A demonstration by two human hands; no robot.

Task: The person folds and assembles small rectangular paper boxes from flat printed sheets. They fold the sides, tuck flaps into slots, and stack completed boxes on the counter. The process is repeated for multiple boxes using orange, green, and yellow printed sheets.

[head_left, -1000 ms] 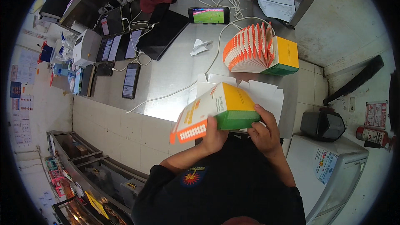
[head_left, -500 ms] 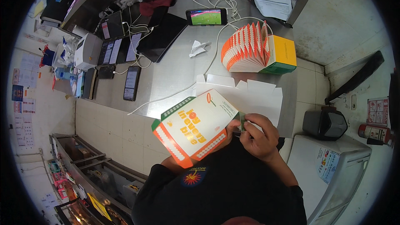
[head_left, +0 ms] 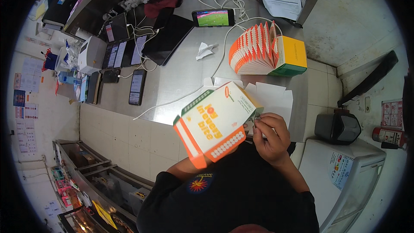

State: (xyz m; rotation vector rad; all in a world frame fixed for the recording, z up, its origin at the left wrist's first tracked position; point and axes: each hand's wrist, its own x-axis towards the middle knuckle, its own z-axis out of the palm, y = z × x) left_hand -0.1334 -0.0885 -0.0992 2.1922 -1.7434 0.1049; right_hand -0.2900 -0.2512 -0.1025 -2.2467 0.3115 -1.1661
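A partly folded food carton (head_left: pixel 215 116), white with orange and green edges, tilts in front of my chest. My left hand (head_left: pixel 249 123) supports it from behind; most of that hand is hidden, and my left forearm (head_left: pixel 185 169) shows below the carton. At the carton's right corner, my right hand (head_left: pixel 272 137) pinches a small green flap (head_left: pixel 257 114) between thumb and fingers. A flat white carton blank (head_left: pixel 276 103) lies on the steel table just beyond my hands. Farther back stands a fanned row of nested orange-and-white cartons (head_left: pixel 254 49), ending in a yellow and green one (head_left: pixel 292 54).
On the steel table (head_left: pixel 172 84) are a propped phone (head_left: pixel 213 17) playing a video, crumpled paper (head_left: pixel 207 50), a black tablet (head_left: pixel 172 36) and another phone (head_left: pixel 136 87). White cables (head_left: pixel 223 58) trail across it. A black bin (head_left: pixel 337 128) sits at the right.
The carton has shifted right and slightly up, and its orange side panels have tilted. My right hand keeps its pinch at the corner, fingers slightly moved.
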